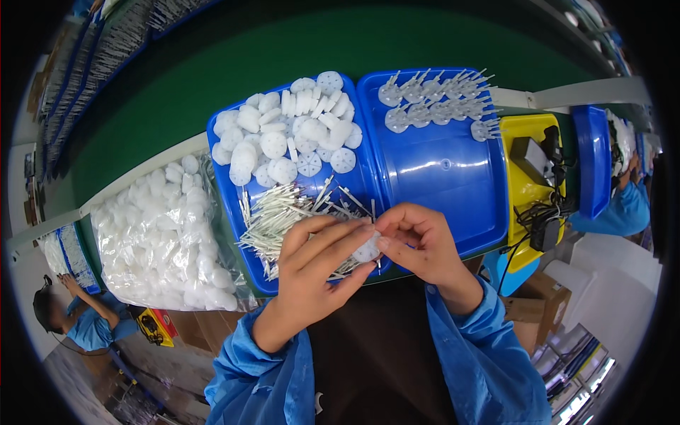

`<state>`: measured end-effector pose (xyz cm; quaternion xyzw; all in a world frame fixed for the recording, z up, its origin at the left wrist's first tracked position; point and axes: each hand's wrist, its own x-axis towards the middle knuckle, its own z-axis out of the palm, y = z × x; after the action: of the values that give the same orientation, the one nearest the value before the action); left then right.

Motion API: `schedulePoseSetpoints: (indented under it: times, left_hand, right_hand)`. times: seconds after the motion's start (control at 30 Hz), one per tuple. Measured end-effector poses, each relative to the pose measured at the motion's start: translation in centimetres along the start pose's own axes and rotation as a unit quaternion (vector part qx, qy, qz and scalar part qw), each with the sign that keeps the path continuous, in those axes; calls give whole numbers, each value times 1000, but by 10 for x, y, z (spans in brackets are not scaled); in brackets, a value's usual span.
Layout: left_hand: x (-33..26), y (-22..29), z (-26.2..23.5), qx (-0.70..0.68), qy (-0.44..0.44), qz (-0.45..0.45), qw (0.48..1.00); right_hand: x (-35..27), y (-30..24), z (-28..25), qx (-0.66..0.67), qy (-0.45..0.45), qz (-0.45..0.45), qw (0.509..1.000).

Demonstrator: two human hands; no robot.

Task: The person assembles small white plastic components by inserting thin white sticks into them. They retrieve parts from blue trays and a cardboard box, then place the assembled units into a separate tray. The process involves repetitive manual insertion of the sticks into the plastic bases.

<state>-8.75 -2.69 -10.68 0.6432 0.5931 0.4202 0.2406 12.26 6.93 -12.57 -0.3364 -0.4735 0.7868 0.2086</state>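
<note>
My left hand (308, 273) is closed on a translucent white plastic disc (367, 249), pinching it between thumb and fingers. My right hand (425, 248) meets it there, thumb and index finger pressed together at the disc's upper edge. Whatever is in that pinch is hidden by the fingertips. Both hands are over the near right corner of a blue tray (225, 185). Close by the left hand lies a loose heap of thin white sticks (280, 219), some with dark ends. Behind them, many similar white discs (273, 142) are piled in the same tray.
A second blue tray (439, 191) adjoins on the right, with rows of discs bearing upright sticks (439, 99) at its far end. A clear bag of white discs (163, 241) lies left. Right stands a yellow tray (520, 241) with black cables and adapters (545, 227). Other people work at both sides.
</note>
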Motion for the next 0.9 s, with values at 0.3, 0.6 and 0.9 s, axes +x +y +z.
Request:
schedulePoseSetpoints:
  times: [0.3,0.6,0.9]
  left_hand:
    - [-3,0,11,-44,3,-53,998]
    - [-4,-4,16,29,11,2,1000]
    - [-4,-4,18,187,11,92,978]
  right_hand:
    - [-2,5,2,-3,12,-30,999]
    - [-4,6,-9,41,7,-8,999]
    - [-5,10,-10,67,23,16,997]
